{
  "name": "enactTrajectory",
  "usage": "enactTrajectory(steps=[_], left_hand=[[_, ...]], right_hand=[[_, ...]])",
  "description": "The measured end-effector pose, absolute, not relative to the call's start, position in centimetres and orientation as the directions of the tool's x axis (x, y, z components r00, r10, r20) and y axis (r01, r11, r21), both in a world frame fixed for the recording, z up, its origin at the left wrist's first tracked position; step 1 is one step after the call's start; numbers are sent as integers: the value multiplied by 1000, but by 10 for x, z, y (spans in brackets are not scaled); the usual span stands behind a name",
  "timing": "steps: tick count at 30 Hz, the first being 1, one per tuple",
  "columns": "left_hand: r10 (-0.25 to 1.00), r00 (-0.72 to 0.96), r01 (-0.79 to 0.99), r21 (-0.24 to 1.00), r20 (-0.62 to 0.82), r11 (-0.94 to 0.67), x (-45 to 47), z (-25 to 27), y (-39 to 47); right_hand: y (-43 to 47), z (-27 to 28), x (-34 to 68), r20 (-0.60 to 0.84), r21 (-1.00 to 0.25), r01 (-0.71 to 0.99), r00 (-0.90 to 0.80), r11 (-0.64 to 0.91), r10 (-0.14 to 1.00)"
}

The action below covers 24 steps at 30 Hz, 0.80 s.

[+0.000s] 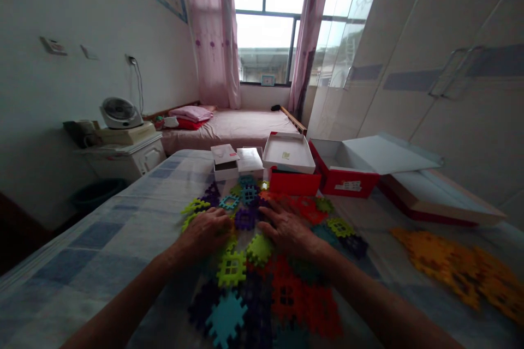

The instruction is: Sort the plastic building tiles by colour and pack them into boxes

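Loose plastic interlocking building pieces with notched edges are heaped on the bed in front of me. My left hand [210, 229] lies palm down over the heap's left side, its fingers bent together and their tips hidden, so what they hold does not show. My right hand [286, 229] rests on the pieces with its fingers apart. A purple window piece [244, 220] lies between the hands. Just below it is a lime green piece [259, 250]. Nearer to me are a lime window piece [231, 268], a light blue piece [227, 318] and a red-orange window piece [286, 294].
Behind the heap stand a small white box [225, 173], a red box with a white tray-like lid [289, 152] on it, and an open red box [347, 184]. A box lid [446, 196] lies further right. Yellow-orange pieces [446, 262] are spread at right on the checked sheet [135, 229].
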<state>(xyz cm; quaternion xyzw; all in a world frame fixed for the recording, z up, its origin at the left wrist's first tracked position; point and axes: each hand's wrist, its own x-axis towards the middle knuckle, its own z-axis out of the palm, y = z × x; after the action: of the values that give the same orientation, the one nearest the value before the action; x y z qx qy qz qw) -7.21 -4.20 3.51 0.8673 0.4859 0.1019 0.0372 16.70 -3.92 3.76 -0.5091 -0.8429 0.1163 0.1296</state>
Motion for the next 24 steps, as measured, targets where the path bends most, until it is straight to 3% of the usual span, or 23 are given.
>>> enactTrajectory(steps=[5,11,15,21,24], left_hand=[[838,515,806,229,182,-545,-79,28,-38],[834,519,800,239,185,-551,-78,32,-39],[847,486,807,263,214,-529,-77,35,-41],[866,428,812,312,257,-494,-82,36,-42],[865,421,808,321,271,-494,-83,41,-42]], right_hand=[[-65,38,156,115,-378,664,-658,646,744],[-49,47,182,249,-348,763,-485,545,838],[-25,40,181,192,-296,844,-406,447,893],[-44,39,171,222,-323,729,-562,604,797],[-55,45,182,217,-309,733,-567,606,795]])
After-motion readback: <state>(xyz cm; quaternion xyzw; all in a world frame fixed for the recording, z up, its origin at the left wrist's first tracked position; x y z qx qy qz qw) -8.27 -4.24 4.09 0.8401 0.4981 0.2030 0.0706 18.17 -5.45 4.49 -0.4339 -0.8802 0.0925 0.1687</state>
